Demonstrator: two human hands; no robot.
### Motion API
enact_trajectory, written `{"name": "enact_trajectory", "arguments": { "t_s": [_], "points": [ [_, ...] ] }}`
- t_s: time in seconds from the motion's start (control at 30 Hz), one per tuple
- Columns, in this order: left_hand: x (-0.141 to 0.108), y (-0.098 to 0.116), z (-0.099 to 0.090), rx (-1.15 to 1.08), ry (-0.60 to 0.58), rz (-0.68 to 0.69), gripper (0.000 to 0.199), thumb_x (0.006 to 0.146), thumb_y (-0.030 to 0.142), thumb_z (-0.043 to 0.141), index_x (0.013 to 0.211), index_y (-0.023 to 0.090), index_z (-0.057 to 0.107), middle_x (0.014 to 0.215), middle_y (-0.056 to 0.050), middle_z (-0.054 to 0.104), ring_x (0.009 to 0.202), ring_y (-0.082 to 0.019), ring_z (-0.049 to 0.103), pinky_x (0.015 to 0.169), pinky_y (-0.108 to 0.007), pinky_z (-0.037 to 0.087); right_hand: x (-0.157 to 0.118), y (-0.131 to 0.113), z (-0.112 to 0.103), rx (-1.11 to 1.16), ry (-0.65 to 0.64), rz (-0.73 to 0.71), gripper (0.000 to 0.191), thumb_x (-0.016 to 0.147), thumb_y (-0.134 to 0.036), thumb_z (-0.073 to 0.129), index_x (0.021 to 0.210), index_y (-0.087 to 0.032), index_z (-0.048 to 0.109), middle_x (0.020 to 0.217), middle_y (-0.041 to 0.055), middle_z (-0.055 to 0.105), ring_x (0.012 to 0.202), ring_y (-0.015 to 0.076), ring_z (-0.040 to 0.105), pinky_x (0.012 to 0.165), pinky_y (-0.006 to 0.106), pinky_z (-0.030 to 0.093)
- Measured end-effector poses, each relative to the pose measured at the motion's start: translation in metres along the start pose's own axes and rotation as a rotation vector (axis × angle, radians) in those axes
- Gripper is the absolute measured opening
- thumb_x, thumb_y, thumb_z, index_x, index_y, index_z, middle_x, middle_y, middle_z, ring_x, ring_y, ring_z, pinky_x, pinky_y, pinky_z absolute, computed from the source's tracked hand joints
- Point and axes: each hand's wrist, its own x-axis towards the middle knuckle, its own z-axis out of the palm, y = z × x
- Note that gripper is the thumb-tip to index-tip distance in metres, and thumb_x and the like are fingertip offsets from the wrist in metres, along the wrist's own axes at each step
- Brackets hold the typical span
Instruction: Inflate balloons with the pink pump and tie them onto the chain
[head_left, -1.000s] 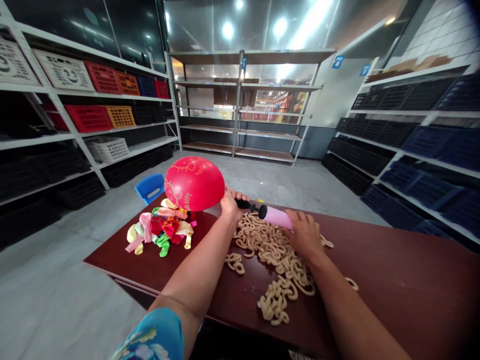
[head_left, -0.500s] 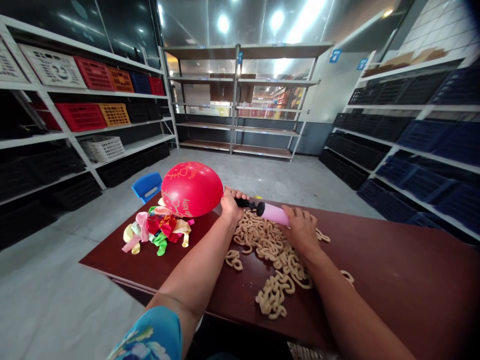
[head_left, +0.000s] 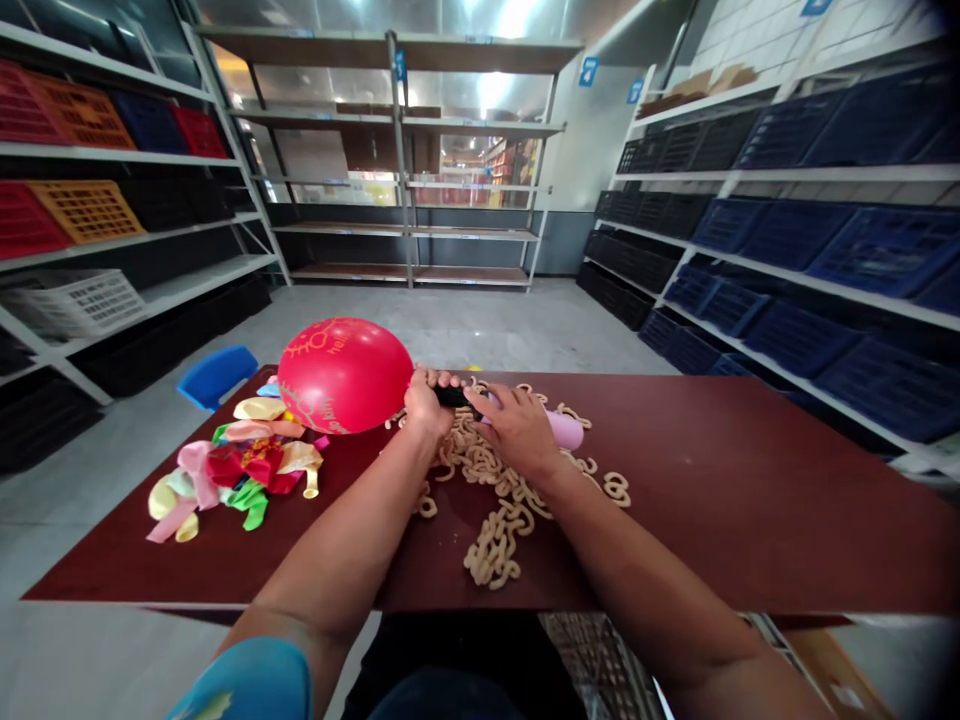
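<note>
A red inflated balloon with yellow print stands out to the left of my left hand. That hand is closed around the balloon's neck, where it meets the black end of a hand pump. The pump has a pale purple barrel. My right hand grips the pump close to its black part, almost touching my left hand, and hides much of the barrel. Beneath both hands lies a spread of beige, curly, ring-like pieces. To the left is a pile of limp balloons in several colours.
The dark red-brown table extends to the right. A blue chair stands beyond its left far edge. Shelves with crates line the left, dark blue crates fill the right, and a metal rack stands behind.
My right hand has slid along the pump toward my left hand, and the pump is pushed shorter. The view has turned right, shifting everything leftward. My left hand keeps its hold at the balloon.
</note>
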Motion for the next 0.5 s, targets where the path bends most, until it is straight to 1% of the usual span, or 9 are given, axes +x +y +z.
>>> {"name": "enact_trajectory", "arguments": {
  "t_s": [0.07, 0.13, 0.17, 0.23, 0.3, 0.33, 0.4, 0.47, 0.5],
  "points": [
    [0.007, 0.008, -0.004, 0.028, 0.037, 0.042, 0.038, 0.087, 0.031, 0.037, 0.053, 0.019, 0.025, 0.047, 0.002, 0.035, 0.045, -0.011, 0.045, 0.057, -0.030, 0.043, -0.002, 0.003, -0.002, -0.004, -0.016, 0.014, 0.047, 0.085, -0.040, 0.045, 0.131, -0.034, 0.038, 0.124, 0.0068, 0.048, 0.100, 0.0239, 0.044, 0.084, 0.036, 0.029],
    [0.016, 0.019, -0.010, 0.062, 0.097, 0.157, 0.038, 0.088, 0.031, 0.035, 0.053, 0.019, 0.027, 0.047, 0.002, 0.038, 0.045, -0.011, 0.046, 0.058, -0.029, 0.044, -0.004, 0.012, -0.002, -0.009, -0.042, 0.055, 0.045, 0.085, -0.041, 0.045, 0.130, -0.034, 0.040, 0.120, 0.0072, 0.050, 0.100, 0.0241, 0.045, 0.082, 0.035, 0.031],
    [0.021, 0.024, -0.014, 0.087, 0.135, 0.217, 0.038, 0.089, 0.031, 0.033, 0.054, 0.019, 0.028, 0.047, 0.002, 0.038, 0.045, -0.011, 0.047, 0.058, -0.028, 0.044, -0.004, 0.017, -0.001, -0.014, -0.057, 0.102, 0.045, 0.085, -0.041, 0.045, 0.129, -0.034, 0.040, 0.118, 0.0076, 0.051, 0.100, 0.0241, 0.046, 0.081, 0.035, 0.031],
    [0.027, 0.029, -0.019, 0.156, 0.213, 0.289, 0.039, 0.091, 0.034, 0.029, 0.055, 0.019, 0.030, 0.046, 0.003, 0.038, 0.043, -0.009, 0.046, 0.055, -0.025, 0.044, -0.004, 0.030, 0.005, -0.037, -0.089, 0.254, 0.045, 0.086, -0.042, 0.043, 0.129, -0.033, 0.039, 0.114, 0.0090, 0.053, 0.097, 0.0243, 0.049, 0.078, 0.034, 0.033],
    [0.029, 0.026, -0.021, 0.259, 0.247, 0.277, 0.041, 0.091, 0.038, 0.030, 0.055, 0.019, 0.030, 0.044, 0.004, 0.036, 0.039, -0.008, 0.042, 0.049, -0.022, 0.040, -0.002, 0.043, 0.013, -0.058, -0.136, 0.428, 0.046, 0.086, -0.043, 0.041, 0.130, -0.030, 0.037, 0.111, 0.0112, 0.054, 0.094, 0.0250, 0.052, 0.075, 0.035, 0.035],
    [0.027, 0.021, -0.020, 0.311, 0.233, 0.252, 0.041, 0.090, 0.039, 0.033, 0.054, 0.019, 0.030, 0.043, 0.005, 0.034, 0.037, -0.008, 0.039, 0.045, -0.021, 0.038, -0.001, 0.047, 0.018, -0.061, -0.168, 0.501, 0.047, 0.086, -0.043, 0.041, 0.130, -0.028, 0.036, 0.110, 0.0124, 0.054, 0.093, 0.0257, 0.054, 0.074, 0.035, 0.036],
    [0.021, 0.008, -0.018, 0.390, 0.143, 0.196, 0.041, 0.086, 0.038, 0.044, 0.052, 0.019, 0.029, 0.040, 0.006, 0.031, 0.034, -0.007, 0.036, 0.041, -0.020, 0.034, 0.000, 0.054, 0.028, -0.048, -0.242, 0.589, 0.052, 0.085, -0.045, 0.043, 0.131, -0.023, 0.033, 0.109, 0.0147, 0.055, 0.093, 0.0273, 0.055, 0.073, 0.036, 0.037],
    [0.013, -0.005, -0.017, 0.421, 0.022, 0.138, 0.042, 0.082, 0.034, 0.052, 0.051, 0.019, 0.028, 0.039, 0.006, 0.030, 0.034, -0.007, 0.035, 0.039, -0.019, 0.030, 0.001, 0.056, 0.036, -0.024, -0.304, 0.605, 0.060, 0.082, -0.048, 0.047, 0.131, -0.018, 0.031, 0.109, 0.0169, 0.055, 0.095, 0.0284, 0.056, 0.075, 0.036, 0.038],
    [0.010, -0.010, -0.016, 0.400, -0.004, 0.107, 0.041, 0.080, 0.032, 0.055, 0.050, 0.019, 0.029, 0.038, 0.006, 0.030, 0.034, -0.007, 0.035, 0.038, -0.019, 0.029, 0.001, 0.056, 0.038, -0.017, -0.315, 0.596, 0.064, 0.080, -0.049, 0.049, 0.131, -0.016, 0.030, 0.109, 0.0178, 0.055, 0.096, 0.0289, 0.056, 0.076, 0.037, 0.037]
  ]
}}
